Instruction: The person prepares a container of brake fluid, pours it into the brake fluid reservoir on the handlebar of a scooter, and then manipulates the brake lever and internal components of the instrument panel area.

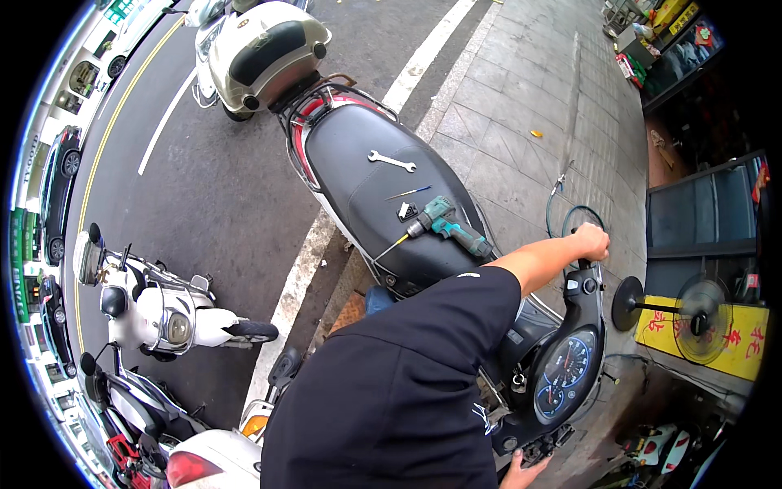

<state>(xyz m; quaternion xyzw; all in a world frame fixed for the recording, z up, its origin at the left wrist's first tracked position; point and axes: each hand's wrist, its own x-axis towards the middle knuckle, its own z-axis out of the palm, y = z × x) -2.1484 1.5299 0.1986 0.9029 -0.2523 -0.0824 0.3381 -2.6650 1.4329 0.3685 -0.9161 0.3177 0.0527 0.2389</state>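
My left hand (pixel 593 242) is closed around the far grip of a dark scooter's handlebar (pixel 582 285), the arm reaching out from a black short sleeve (pixel 456 326). At the lower edge my right hand (pixel 524 473), partly cut off, is at the near end of the handlebar, beside dark control parts (pixel 547 446). Between the hands is a round blue-lit instrument panel (pixel 564 375). On the black scooter seat (pixel 350 151) lie an open-ended wrench (pixel 392 161), a teal cordless drill (pixel 444 224) with a long bit, a thin blue-tipped rod (pixel 409 192) and a small black-and-white piece (pixel 406 212).
A white scooter (pixel 167 314) and others stand on the road side at left; a silver scooter with a top box (pixel 265 53) is behind the seat. At right are a standing fan (pixel 702 318), a yellow sign (pixel 652 326) and a hose (pixel 554 200) on the pavement.
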